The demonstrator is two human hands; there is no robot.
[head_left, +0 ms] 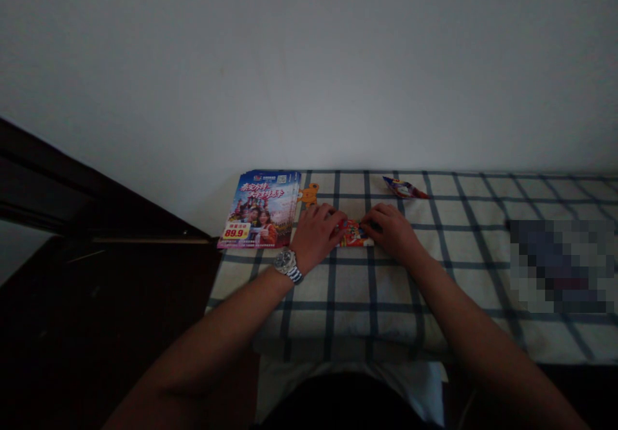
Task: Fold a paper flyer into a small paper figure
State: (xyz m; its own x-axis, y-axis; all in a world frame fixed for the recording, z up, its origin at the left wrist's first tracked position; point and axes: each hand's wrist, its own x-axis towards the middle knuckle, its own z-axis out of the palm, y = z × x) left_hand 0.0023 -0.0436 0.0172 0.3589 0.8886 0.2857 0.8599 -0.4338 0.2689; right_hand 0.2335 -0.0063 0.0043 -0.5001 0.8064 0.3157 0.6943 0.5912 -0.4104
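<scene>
A smooth, matt, pale grey wall (309, 63) occupies the upper part of the view, and a dark wooden furniture frame (91, 301) is seen at the lower left, its angled members receding toward the wall. The working surface is formed by a soft, padded, cream checked cloth (463, 243), ruled with dark blue bands and gathered into shallow folds along its front edge. A pixelated patch (560, 266) is laid over the right side of the cloth, and the object beneath it cannot be identified. A stack of glossy printed leaflets (258, 210) is placed at the rear left corner of the cloth, with figures and the price 89.9 printed on the top sheet. An orange die-cut card shape (308, 193) is positioned just beside the stack. A pointed, folded glossy paper piece (404, 188) is set near the wall at the rear. A small folded glossy sheet (354, 233), red and multicoloured, is located flat on the cloth between the left hand (316, 237) and the right hand (391, 230). Its ends are covered by the curled fingers of both hands; whether it is gripped or only pressed cannot be determined. A metal link wristwatch (287, 264) is worn on the left wrist.
</scene>
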